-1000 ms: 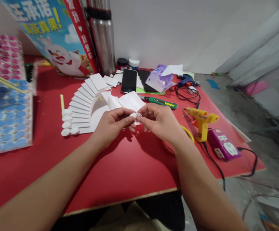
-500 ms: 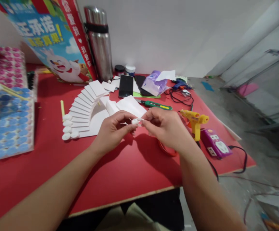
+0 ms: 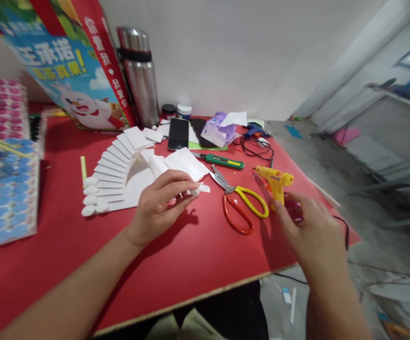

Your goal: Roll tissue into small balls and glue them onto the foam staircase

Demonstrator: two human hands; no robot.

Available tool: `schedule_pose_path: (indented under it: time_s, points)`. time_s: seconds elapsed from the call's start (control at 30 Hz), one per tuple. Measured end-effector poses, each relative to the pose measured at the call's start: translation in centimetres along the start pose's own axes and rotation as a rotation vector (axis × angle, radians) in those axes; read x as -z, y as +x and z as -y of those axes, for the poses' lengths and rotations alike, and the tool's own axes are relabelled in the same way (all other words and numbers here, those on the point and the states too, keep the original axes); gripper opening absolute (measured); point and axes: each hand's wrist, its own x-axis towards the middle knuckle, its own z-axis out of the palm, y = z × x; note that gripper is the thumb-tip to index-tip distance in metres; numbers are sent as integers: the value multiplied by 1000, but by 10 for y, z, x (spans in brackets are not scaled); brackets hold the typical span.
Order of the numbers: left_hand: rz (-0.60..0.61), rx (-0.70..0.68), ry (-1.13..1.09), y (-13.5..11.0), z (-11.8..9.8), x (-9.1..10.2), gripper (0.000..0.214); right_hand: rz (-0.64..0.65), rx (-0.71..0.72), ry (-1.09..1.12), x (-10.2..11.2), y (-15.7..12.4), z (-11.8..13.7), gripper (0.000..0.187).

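Between the fingertips and thumb of my left hand (image 3: 165, 200) is a small white paper roll (image 3: 202, 188) with a loose end sticking out to the right. My right hand (image 3: 309, 226) is at the yellow hot glue gun (image 3: 277, 182); its thumb overlaps the lower end of the handle, and the fingers are curved but apart from the thumb. Whether the thumb touches the handle, I cannot tell. Scissors (image 3: 230, 190) with one red and one yellow handle lie between my hands. To the left, white strips (image 3: 111, 165) fan out on a white sheet, with several white paper coils (image 3: 90, 198) at their ends.
A green utility knife (image 3: 224, 161), a phone (image 3: 178, 134) and a purple tissue pack (image 3: 219, 130) lie farther back. A steel flask (image 3: 141, 80) stands beside a colourful box (image 3: 73, 71). Blue rosettes (image 3: 10, 189) fill a tray at left. A purple power socket (image 3: 294, 211) is partly behind my right hand.
My right hand has left the white paper roll and moved right to the glue gun, uncovering the scissors. My left hand still holds the roll. The view has shifted slightly.
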Motion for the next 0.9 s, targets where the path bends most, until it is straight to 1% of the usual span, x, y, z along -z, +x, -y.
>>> schedule_pose_path:
  time_s: [0.03,0.1,0.17,0.27,0.33,0.37,0.43,0.5,0.6,0.7,0.8,0.9]
  points:
    - [-1,30,-13,0,-1,0,25,21,-18,-19,-5,2,0,47]
    - [0,166,-86,0,-2,-1,21,66,-52,-56,-12,7,2,47]
    - [-7,393,-257,0,-1,-2,16,111,-78,-87,-15,13,4,44]
    - [11,798,-641,0,2,-5,21,174,-122,-131,-15,20,8,37]
    - [1,975,-853,1,3,-5,22,202,-157,-156,-13,24,9,35]
    - [-7,1025,-930,2,3,-6,21,211,-176,-165,-12,25,10,35]
    - [-21,1076,-1043,3,3,-6,18,240,-227,-184,-12,27,11,35]
    - [-10,1116,-1116,4,2,-6,18,295,-291,-209,-13,29,12,36]
    - [-17,1164,-1171,5,2,-5,20,398,-371,-263,-17,34,16,41]
    - [-10,1177,-1179,5,2,-6,21,480,-404,-332,-22,40,17,44]
    - [4,1182,-1170,6,2,-7,24,483,-392,-348,-27,45,13,43]
    - [-16,1193,-1153,6,3,-7,28,402,-375,-296,-30,46,6,40]
